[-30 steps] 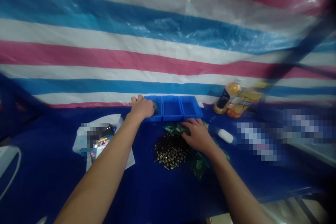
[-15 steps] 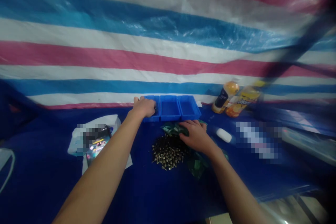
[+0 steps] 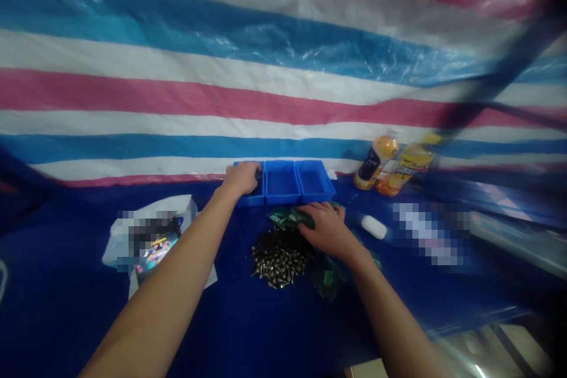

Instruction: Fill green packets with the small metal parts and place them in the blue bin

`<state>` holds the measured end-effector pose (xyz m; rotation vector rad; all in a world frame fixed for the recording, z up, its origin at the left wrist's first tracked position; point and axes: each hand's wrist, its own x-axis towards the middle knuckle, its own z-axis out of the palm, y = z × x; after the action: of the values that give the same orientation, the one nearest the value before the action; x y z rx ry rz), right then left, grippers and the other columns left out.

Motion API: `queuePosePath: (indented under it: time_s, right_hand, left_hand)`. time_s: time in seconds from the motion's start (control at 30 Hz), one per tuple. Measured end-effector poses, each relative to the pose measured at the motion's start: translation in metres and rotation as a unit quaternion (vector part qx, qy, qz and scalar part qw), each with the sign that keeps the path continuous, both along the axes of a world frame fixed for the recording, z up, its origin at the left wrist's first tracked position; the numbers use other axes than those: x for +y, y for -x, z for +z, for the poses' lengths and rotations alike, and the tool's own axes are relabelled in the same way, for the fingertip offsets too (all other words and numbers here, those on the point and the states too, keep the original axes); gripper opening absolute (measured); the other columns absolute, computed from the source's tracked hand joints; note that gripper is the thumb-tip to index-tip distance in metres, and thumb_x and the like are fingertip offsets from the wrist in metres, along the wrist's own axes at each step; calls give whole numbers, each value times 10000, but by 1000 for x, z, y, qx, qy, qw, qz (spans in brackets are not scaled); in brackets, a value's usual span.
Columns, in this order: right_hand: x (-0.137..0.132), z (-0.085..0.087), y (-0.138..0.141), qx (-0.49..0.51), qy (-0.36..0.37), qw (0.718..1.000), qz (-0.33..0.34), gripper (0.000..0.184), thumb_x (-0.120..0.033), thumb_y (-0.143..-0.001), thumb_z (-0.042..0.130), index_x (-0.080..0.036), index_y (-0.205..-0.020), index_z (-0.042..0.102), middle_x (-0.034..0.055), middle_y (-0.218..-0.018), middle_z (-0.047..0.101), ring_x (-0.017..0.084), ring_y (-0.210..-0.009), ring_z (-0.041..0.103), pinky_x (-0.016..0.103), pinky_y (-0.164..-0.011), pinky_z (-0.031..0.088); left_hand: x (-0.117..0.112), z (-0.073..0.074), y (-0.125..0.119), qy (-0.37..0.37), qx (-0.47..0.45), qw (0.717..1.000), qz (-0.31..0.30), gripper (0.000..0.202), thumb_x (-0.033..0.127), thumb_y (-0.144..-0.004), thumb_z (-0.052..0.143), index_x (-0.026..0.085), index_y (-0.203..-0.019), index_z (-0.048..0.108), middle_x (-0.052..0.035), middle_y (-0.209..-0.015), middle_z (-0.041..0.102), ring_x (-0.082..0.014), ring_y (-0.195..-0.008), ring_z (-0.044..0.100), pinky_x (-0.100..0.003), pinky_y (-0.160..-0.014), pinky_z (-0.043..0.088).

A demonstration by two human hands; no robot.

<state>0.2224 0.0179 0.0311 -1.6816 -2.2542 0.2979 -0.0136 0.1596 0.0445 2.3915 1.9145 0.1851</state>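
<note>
Three blue plastic bins [image 3: 282,182] stand side by side at the back of the table. My left hand [image 3: 241,179] reaches over the left bin with its fingers curled down; the fingertips and anything between them are hidden. A heap of small metal screws [image 3: 280,260], dark at the back and brassy at the front, lies on the blue table cover in front of the bins. My right hand [image 3: 326,225] rests on a crumpled green plastic bag [image 3: 328,279] at the heap's right edge, fingers stretched and a little apart, thumb towards the screws.
Left of my left forearm, a lit phone [image 3: 157,254] lies on white packaging [image 3: 186,209]. A white oval case [image 3: 374,227] sits right of my right hand. Two drink bottles [image 3: 376,162] stand behind it, before a striped plastic sheet [image 3: 199,97]. Clear plastic lies far right.
The view has shifted slightly, moving the scene a little left. My left hand has turned slightly over the left bin. My right hand stays on the green bag.
</note>
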Motion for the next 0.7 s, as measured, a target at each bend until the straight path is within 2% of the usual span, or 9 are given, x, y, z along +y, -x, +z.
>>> queuePosePath:
  time_s: [0.1,0.2,0.3,0.4,0.47,0.53,0.7]
  right_hand:
    - [1,3,0,22,-1,1000,0,254,-299,-865,535,-253,-1061,690,63,-1069,699,266,-1035,560,468,-961,234]
    - [1,3,0,39,1,999,-2,215,-298,-875,533,-255,-1005,698,52,-1027,714,261,-1004,579,474,-967,220]
    - [1,2,0,43,-4,999,6,256,-363,-833,620,-272,-1065,682,56,-1060,707,279,-1019,571,488,-974,202]
    - [1,1,2,41,-21,999,5,217,-370,-852,617,-276,-1033,690,57,-1039,712,273,-1014,571,493,-978,184]
    - [0,2,4,41,-34,999,1,163,-321,-899,558,-267,-952,702,49,-985,724,249,-988,582,482,-981,178]
    - [0,3,7,47,-51,998,-6,184,-292,-923,520,-263,-913,702,37,-964,729,227,-966,592,460,-978,187]
    - [1,-1,9,35,-64,997,-19,184,-385,-862,609,-260,-958,704,45,-999,734,255,-975,603,470,-985,198]
  left_hand:
    - [1,2,1,-4,-20,1000,-13,432,113,-709,548,231,-1112,653,-109,-1158,669,-294,-1085,599,-361,-871,435]
    - [-11,12,3,-40,-43,998,-12,364,146,-742,546,231,-1078,658,-93,-1131,673,-271,-1078,597,-336,-888,436]
    - [-45,27,5,-154,-99,982,37,257,219,-806,515,226,-1019,659,-90,-1050,688,-277,-1000,615,-352,-825,456]
    - [-92,32,0,-207,-149,965,61,190,286,-850,508,237,-962,654,-54,-926,702,-242,-841,636,-338,-748,459]
    - [-120,27,-7,-214,-178,959,52,170,295,-864,510,242,-933,655,-34,-880,703,-214,-772,637,-321,-725,456]
    - [-139,15,-15,-211,-213,954,18,169,286,-871,512,247,-949,657,-28,-915,711,-201,-813,647,-307,-752,462]
    - [-157,-22,-30,-185,-255,948,-41,180,270,-891,493,257,-973,653,-33,-904,719,-186,-795,664,-298,-745,478]
